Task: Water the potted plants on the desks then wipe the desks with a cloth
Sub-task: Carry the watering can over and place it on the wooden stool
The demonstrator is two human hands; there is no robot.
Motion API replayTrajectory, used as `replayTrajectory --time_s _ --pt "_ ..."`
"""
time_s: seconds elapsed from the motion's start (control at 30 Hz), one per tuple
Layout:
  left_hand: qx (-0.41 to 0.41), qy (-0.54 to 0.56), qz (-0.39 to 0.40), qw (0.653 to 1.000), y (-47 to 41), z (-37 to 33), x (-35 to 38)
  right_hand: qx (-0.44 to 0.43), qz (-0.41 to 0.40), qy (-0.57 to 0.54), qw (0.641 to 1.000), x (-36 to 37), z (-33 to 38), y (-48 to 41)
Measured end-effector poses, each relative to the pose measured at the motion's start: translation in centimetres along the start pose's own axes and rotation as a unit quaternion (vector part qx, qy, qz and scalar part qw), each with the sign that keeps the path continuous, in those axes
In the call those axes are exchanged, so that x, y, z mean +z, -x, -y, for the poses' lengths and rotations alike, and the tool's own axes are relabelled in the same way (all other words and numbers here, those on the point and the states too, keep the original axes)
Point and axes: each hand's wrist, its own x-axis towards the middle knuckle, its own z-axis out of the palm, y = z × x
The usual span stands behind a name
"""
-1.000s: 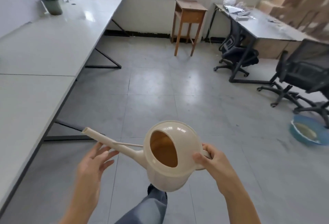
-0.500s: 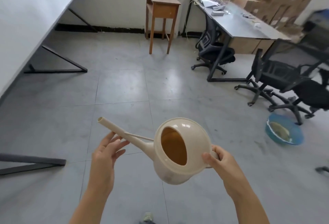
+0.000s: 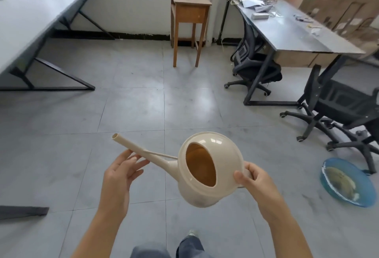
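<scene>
Watering can (image 3: 223, 155) hangs in the air above the floor at 6 o'clock in the view, carried by both grips. Right grip (image 3: 258, 184) has its fingers curled round the handle at the back of the can. Left grip (image 3: 121, 175) lies with nearly straight fingers under the long spout (image 3: 139, 149), which points to 10 o'clock. Whether water is inside, I cannot tell. White bench (image 3: 30, 11) stands at 10 o'clock, well apart. No potted plant shows clearly, and no cloth is in sight. I judge the task is near its beginning: watering and wiping are both left to do.
</scene>
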Motion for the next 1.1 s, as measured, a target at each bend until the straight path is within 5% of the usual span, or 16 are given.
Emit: replayTrajectory --time_s 1.1 --pt "-0.03 -0.018 -0.013 0.999 -48.7 -5.3 33.3 0.025 -0.009 0.006 1.0 -16.0 15.8 -54.9"
